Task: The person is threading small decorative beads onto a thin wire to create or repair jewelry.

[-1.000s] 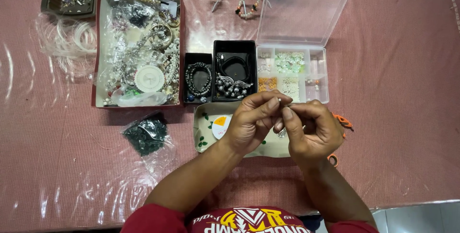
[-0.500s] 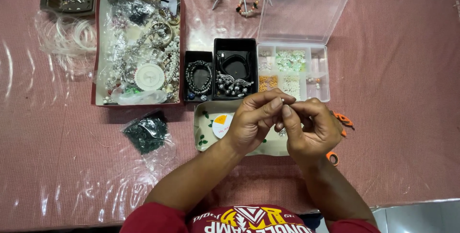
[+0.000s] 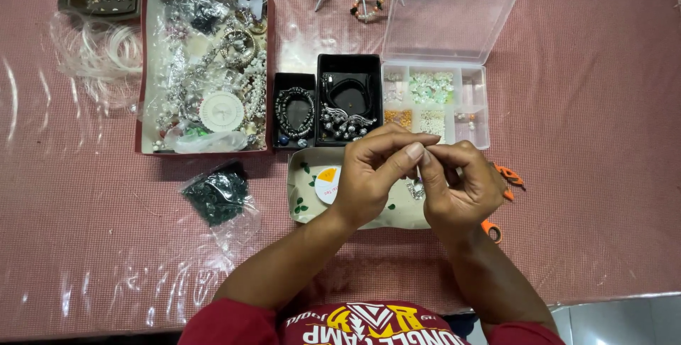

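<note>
Head view: both hands meet over a shallow cream tray [image 3: 301, 175] on the pink checked tablecloth [image 3: 589, 196]. Left hand [image 3: 376, 175] is curled narrow, its thumb and forefinger pinched against the right hand [image 3: 461, 189], which is also closed tight; a small silver bead piece [image 3: 415, 189] shows between them, just above the tray. Orange-handled pliers [image 3: 507, 175] lie beside the right hand. Behind sit black bracelet boxes [image 3: 347, 104], a clear bead organiser [image 3: 433, 100] and a red jewellery box [image 3: 206, 61].
</note>
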